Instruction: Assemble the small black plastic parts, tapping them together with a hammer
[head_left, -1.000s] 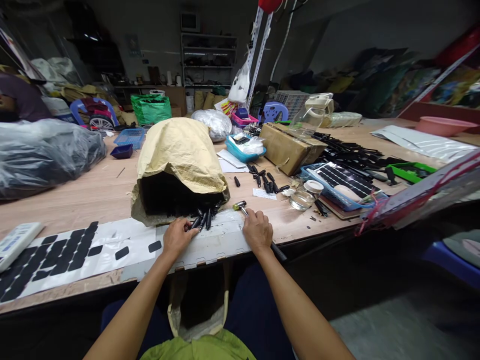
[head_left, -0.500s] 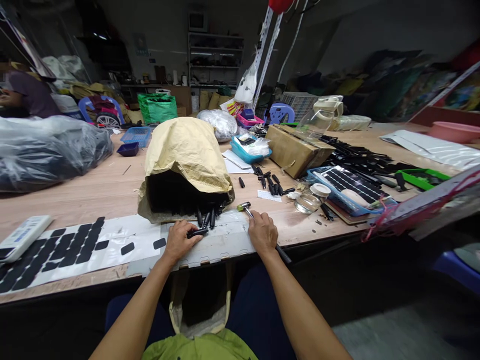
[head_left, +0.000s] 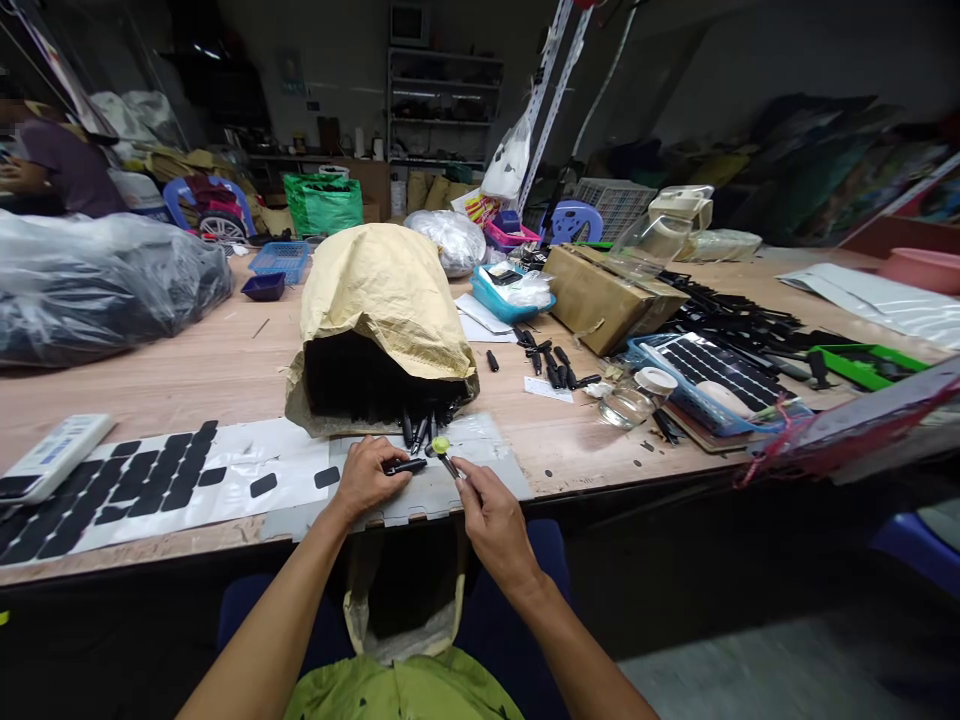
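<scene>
My left hand [head_left: 366, 477] pinches a small black cylindrical part [head_left: 406, 466] flat against a grey sheet [head_left: 442, 490] at the table's near edge. My right hand [head_left: 489, 521] grips the handle of a small hammer [head_left: 442, 452], whose yellowish head hangs just right of that part. Right behind both hands lies a tan sack [head_left: 381, 310] on its side, its open mouth spilling several more black parts [head_left: 417, 430].
Black pads [head_left: 142, 487] on white backing lie to the left beside a remote control [head_left: 51, 455]. To the right are loose black parts [head_left: 551, 368], a glass jar [head_left: 628, 400], a cardboard box [head_left: 600, 298] and a solar panel in a blue tray [head_left: 709, 375]. A person sits far left [head_left: 56, 170].
My right hand lifted the hammer from the table and swung it left, bringing its head over the black part. My left hand pulled one part out of the pile and holds it down.
</scene>
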